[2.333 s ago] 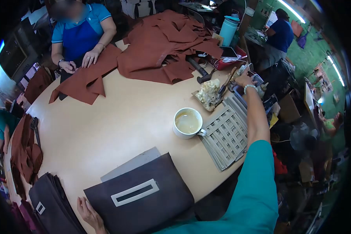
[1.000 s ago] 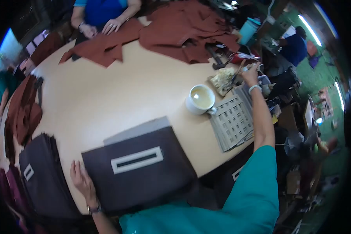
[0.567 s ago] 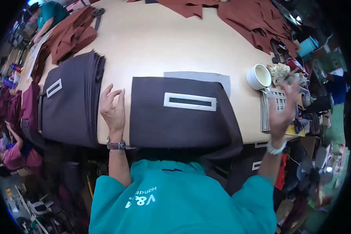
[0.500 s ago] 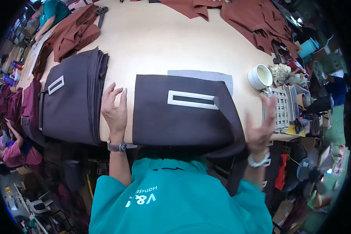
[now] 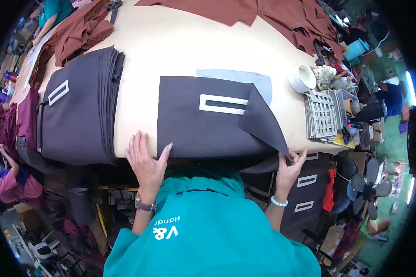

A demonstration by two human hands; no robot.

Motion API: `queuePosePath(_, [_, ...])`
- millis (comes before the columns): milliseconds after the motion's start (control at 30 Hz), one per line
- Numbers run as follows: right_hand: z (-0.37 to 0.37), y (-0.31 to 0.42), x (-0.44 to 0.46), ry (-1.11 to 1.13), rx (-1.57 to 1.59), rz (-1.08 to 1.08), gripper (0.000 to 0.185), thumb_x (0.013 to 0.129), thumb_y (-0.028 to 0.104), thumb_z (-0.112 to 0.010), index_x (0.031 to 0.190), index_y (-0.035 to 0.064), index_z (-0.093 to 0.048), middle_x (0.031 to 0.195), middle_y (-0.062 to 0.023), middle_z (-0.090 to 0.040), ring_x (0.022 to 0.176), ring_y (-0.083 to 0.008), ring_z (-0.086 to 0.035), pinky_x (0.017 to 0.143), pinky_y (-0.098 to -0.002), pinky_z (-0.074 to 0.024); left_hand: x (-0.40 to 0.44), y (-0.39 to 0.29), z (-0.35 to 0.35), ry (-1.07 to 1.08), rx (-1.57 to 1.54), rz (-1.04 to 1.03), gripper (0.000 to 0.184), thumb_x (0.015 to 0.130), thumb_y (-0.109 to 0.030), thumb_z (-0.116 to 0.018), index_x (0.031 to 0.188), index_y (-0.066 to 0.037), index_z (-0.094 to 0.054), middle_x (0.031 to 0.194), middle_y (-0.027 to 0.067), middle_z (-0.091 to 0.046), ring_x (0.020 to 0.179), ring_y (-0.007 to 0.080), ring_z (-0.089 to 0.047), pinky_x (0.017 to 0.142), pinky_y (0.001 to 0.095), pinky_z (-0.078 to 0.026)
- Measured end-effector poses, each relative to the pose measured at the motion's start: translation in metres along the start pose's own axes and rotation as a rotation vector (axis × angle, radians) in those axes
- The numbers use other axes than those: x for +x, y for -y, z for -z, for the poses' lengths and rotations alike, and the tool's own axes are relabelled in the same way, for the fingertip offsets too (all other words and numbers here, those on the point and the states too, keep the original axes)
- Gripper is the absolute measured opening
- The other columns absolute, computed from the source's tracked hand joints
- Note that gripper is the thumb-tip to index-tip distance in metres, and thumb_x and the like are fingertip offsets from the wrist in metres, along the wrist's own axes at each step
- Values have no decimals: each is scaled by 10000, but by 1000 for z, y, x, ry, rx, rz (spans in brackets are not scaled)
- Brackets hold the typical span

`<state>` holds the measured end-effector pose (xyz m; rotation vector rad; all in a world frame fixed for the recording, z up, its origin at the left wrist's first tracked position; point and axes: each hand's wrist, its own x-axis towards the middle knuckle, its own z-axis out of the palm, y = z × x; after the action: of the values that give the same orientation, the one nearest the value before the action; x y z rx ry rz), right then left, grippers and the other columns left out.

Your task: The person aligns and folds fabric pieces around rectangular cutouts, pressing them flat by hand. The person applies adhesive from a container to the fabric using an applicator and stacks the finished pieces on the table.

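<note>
A dark leather panel (image 5: 194, 124) with a white rectangular frame (image 5: 223, 104) around a slot lies at the table's front edge, its right side folded over. My right hand (image 5: 289, 171) pinches the panel's lower right corner between thumb and fingers. My left hand (image 5: 147, 161) rests at the table edge by the panel's lower left corner, fingers spread and holding nothing. A grey sheet (image 5: 259, 83) sticks out behind the panel. Left of my left hand is a stack of dark panels (image 5: 78, 111), the top one with a similar white frame.
A white mug (image 5: 302, 79) stands at the right, beside slotted grey cards (image 5: 321, 115) and tools. Brown leather pieces (image 5: 296, 23) lie along the far side and at the left (image 5: 81, 32). More framed dark panels (image 5: 305, 198) hang below the table edge. Co-workers are at the left.
My right hand has come back from the tools at the right to the panel's corner and closed on it. The panel's right side is folded further over. My left hand has lowered to the table edge.
</note>
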<state>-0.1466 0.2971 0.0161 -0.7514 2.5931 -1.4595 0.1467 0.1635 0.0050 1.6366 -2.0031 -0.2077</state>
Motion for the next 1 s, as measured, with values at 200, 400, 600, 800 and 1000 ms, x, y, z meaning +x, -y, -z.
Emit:
queuePosePath(200, [14, -2, 37, 81, 583, -28, 521, 851, -17, -499, 1334, -57, -307, 1259, -164, -460, 1147, -193, -458, 989, -296, -337, 9, -12, -5, 45, -353, 37, 96, 812, -93, -611, 841, -23, -552, 1093, 162, -558, 1084, 321, -485, 968, 412, -322])
queuePosePath(400, [-2, -35, 79, 68, -101, 319, 555, 864, 102, -551, 1340, -32, -300, 1230, -216, -478, 1180, -278, -451, 982, -360, -352, 31, -20, -15, 72, -666, 239, 79, 889, -38, -529, 888, 39, -511, 784, 44, -501, 729, 114, -479, 675, 251, -416])
queuePosePath(600, [39, 1, 189, -210, -294, 477, 626, 782, 36, -563, 1342, -23, -288, 915, -180, -599, 841, -306, -603, 756, -380, -466, 20, -16, -47, -60, -616, 136, 197, 898, -36, -510, 1061, 74, -499, 1035, 133, -527, 912, 187, -534, 827, 297, -444])
queuePosePath(800, [104, -24, 378, -393, -448, 400, 552, 786, 50, -506, 1316, 31, -353, 937, -145, -637, 860, -322, -614, 756, -428, -470, 17, -22, -52, -130, -541, 162, 449, 893, -26, -506, 1317, -15, -358, 908, 84, -520, 806, 156, -498, 742, 267, -420])
queuePosePath(1000, [130, -45, 499, -308, -619, 212, 554, 770, 52, -455, 1316, 83, -368, 943, -158, -647, 867, -348, -615, 800, -452, -456, 16, -14, -56, -171, -300, 146, 403, 905, 8, -457, 1297, 23, -366, 1021, 138, -506, 954, 223, -503, 894, 312, -407])
